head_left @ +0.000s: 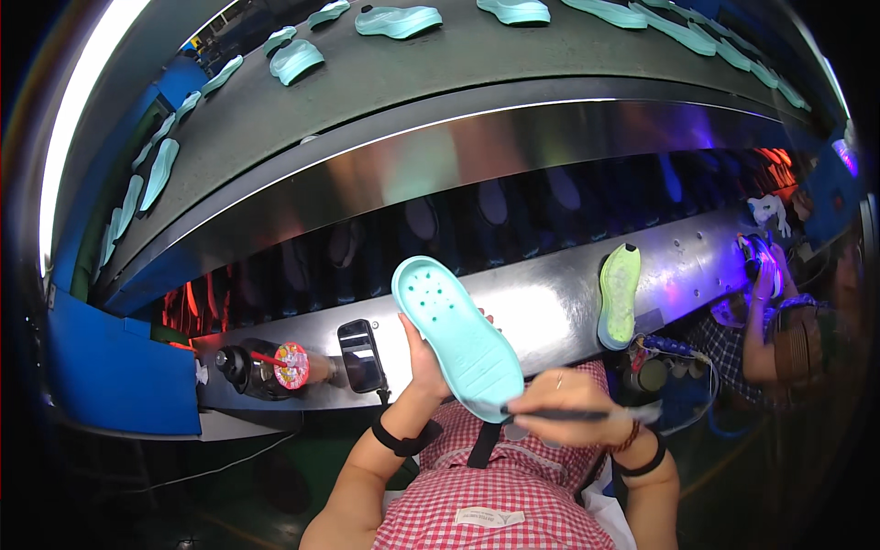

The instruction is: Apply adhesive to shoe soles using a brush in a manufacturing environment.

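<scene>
A mint-green shoe sole (456,335) is tilted up in front of me, its hollow inner side showing. Small dark holes dot its toe end. My left hand (424,357) grips it from beneath and along its left edge, fingertips showing past the right edge. My right hand (570,396) is closed around a slim black-handled tool (573,415), somewhat blurred, so its exact kind is unclear. The tool's dark tip meets the rim at the sole's heel end, or lies very close to it.
On the metal ledge (541,312) lie a phone (361,356), a lidded cup with straw (291,365), a black bottle (243,369) and a yellow-green sole (620,293). Beyond, a conveyor belt (440,69) carries several mint soles. A co-worker's hands (765,280) are at the right.
</scene>
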A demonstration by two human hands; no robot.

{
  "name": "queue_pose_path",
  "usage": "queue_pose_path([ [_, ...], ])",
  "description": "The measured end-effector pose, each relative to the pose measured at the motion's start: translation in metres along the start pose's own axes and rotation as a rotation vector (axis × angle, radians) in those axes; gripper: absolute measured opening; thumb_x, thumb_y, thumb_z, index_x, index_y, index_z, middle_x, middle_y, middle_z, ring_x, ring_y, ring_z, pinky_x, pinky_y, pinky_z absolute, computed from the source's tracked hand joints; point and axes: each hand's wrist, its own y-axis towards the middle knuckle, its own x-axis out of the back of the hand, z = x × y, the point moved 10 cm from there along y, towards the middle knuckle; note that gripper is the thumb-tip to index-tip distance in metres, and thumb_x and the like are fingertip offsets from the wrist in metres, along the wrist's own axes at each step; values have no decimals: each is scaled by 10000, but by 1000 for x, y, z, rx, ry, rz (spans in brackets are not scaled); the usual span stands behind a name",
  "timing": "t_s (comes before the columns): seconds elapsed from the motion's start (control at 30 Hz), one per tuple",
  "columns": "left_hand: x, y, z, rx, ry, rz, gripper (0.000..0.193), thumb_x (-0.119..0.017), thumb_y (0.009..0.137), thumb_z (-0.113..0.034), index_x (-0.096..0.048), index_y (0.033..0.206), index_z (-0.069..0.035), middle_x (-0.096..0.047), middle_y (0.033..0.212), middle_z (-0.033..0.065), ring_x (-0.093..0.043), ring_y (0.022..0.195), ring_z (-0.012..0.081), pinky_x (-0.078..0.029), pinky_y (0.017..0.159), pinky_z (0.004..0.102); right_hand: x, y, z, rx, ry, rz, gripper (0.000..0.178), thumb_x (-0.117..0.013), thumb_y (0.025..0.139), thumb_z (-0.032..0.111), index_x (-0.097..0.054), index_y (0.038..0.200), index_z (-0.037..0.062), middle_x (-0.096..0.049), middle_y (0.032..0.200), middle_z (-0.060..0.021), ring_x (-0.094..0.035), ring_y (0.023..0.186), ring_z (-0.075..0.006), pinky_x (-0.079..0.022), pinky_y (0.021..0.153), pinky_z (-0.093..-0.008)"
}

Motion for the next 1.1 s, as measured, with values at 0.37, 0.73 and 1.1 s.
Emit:
queue_pose_path([
  [0.37, -47, 1, -24, -152, -31, 74, 840, -289, 736, -730, -394, 1223, -54, -520, 1060, 136, -499, 1011, 297, -323, 960, 500, 30, 3, -20, -142, -58, -214, 226, -697, 642, -16, -650, 861, 13, -645, 907, -125, -623, 786, -209, -489, 694, -291],
  [0.73, -67, -14, -16, -177, 53, 13, 674, -257, 854, -544, -291, 1311, -50, -427, 1249, 172, -460, 1093, 363, -342, 946, 503, 7, -15, -74, -363, 1008, -411, 186, -574, 772, -29, -570, 953, -74, -579, 1007, -178, -586, 910, -215, -469, 832, -302],
  [1.1, -62, -2, -10, -110, -31, 173, 713, -354, 807, -531, -293, 1312, -31, -408, 1258, 202, -454, 1090, 393, -347, 931, 521, 5, -10, -43, -345, 467, -311, 215, -623, 732, -25, -608, 946, -17, -624, 948, -118, -592, 844, -132, -470, 741, -240],
])
